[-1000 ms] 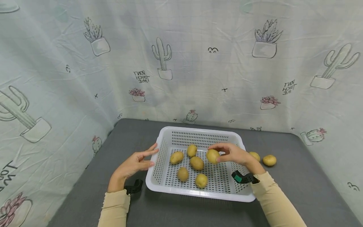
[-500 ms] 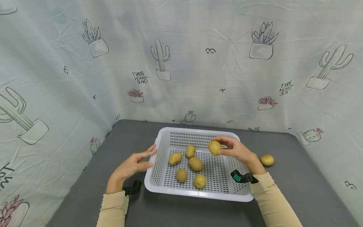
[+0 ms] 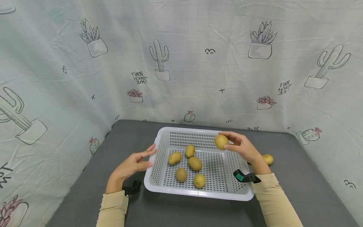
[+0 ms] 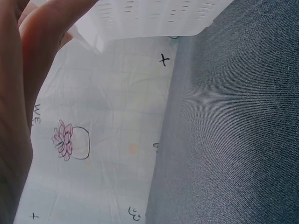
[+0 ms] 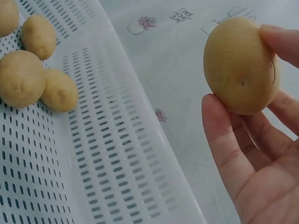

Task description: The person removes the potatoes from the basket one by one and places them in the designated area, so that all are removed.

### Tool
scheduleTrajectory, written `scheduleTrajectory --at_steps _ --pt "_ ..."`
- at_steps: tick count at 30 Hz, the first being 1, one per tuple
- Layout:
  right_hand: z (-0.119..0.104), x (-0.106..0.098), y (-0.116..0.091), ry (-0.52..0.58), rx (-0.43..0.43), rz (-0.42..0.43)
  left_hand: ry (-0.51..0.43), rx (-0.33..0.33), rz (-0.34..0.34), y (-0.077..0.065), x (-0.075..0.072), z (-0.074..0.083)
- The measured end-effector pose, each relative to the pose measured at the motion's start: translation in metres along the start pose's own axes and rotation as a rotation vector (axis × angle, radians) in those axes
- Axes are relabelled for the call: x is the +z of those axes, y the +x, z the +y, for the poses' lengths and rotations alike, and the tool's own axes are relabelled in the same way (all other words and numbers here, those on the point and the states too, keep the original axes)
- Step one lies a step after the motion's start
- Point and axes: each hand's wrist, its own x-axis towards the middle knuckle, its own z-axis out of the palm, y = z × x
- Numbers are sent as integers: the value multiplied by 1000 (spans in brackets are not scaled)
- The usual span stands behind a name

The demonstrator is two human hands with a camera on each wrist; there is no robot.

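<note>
A yellow-brown potato [image 3: 221, 142] is pinched between the fingertips and thumb of my right hand [image 3: 246, 150], raised over the back right part of a white perforated plastic basket [image 3: 198, 193]. In the right wrist view this potato [image 5: 240, 65] shows whole, its right side marked by a small crack. Several other potatoes [image 3: 195, 164] lie apart or close together on the basket floor, mostly left of centre. My left hand [image 3: 131, 164] rests against the basket's left rim with fingers extended; in the left wrist view its fingers [image 4: 51, 28] reach to the basket wall.
Another potato [image 3: 267, 159] lies on the grey tabletop [image 3: 286, 176] right of the basket, partly behind my right wrist. A printed cactus curtain [image 3: 193, 94] encloses the table at the back and sides. Black camera straps [image 3: 244, 177] sit on the wrists.
My right hand has lifted the potato from low in the basket and carried it up and to the right. The left hand stays at the left rim.
</note>
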Motion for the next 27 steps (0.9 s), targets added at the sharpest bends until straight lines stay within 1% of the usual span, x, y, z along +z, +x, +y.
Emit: scheduleTrajectory --at_steps 4,7,11,15,20,24,27 --pt "-4 -4 -3 35 -22 11 23 -6 8 1 0 1" --pt "-8 -9 -5 55 -70 25 33 -18 18 1 0 3" --pt "-13 -18 -12 78 -113 64 43 -30 23 2 0 5" --pt "-20 -29 -23 108 -124 109 54 -33 29 2 0 6" --pt "-24 -43 -40 151 -158 156 60 -25 33 2 0 4" --pt "-20 -49 -54 174 -172 209 59 -22 34 1 1 4" --pt "-14 -51 -64 180 -159 273 39 -22 29 0 1 4"
